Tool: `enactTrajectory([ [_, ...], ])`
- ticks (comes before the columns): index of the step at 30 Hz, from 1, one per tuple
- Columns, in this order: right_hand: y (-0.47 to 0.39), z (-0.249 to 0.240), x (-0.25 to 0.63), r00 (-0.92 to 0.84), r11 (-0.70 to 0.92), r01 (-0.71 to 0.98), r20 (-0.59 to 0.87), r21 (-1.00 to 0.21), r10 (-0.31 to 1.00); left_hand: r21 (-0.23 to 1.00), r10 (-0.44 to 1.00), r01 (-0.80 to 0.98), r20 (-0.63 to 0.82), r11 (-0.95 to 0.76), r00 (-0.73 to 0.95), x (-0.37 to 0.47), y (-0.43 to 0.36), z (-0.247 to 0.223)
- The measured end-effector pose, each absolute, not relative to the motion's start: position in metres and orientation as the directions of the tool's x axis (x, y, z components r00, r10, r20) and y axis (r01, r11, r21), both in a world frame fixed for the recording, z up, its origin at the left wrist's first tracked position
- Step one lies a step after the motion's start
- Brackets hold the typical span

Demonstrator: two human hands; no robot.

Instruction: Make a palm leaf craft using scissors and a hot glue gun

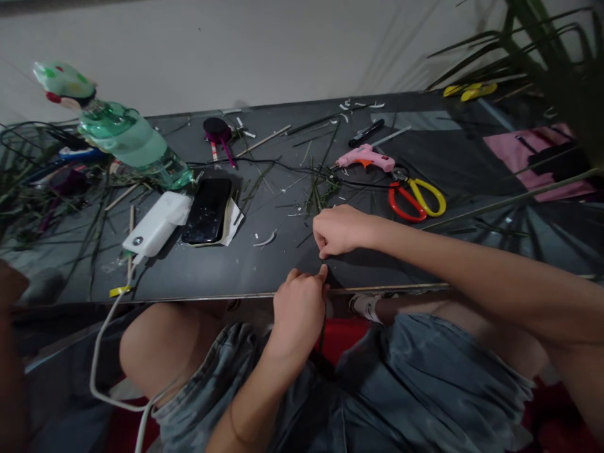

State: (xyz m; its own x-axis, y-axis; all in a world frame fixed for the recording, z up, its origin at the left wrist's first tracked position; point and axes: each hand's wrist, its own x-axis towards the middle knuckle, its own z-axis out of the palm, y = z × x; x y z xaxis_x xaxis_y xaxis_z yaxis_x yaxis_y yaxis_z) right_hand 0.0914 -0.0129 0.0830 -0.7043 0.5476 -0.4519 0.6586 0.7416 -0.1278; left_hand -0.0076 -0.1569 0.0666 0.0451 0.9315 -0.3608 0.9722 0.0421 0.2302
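Grey tabletop (236, 270) is stretching beneath two bare hands near its front edge. The right hand (342, 231) is bending its fingers close together, tips pointing down, hiding whether anything is caught between them. The left hand (299, 302) is curling just beside it; a thin dark strand (323, 336) is hanging below its fingers, though I cannot tell whether they are clamping it. Green leaf scraps (318, 195) are lying just beyond, with a pink glue gun (365, 158) and red-and-yellow-handled scissors (417, 202) resting nearby
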Motion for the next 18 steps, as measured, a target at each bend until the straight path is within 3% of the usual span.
enactTrajectory([
  [7, -0.018, 0.092, 0.079, -0.682, 0.774, 0.633, -0.496, -0.031, 0.538, 0.203, 0.911, 0.969, -0.41, 0.138, -0.044, -0.007, -0.159, 0.07],
  [13, -0.012, 0.086, 0.088, -0.669, 0.716, 0.682, -0.522, -0.148, 0.529, 0.155, 0.911, 0.985, -0.413, 0.08, -0.009, -0.004, -0.157, 0.071],
  [18, -0.012, 0.082, 0.096, -0.665, 0.689, 0.705, -0.494, -0.167, 0.56, 0.16, 0.907, 0.986, -0.421, 0.049, 0.024, -0.006, -0.157, 0.072],
])
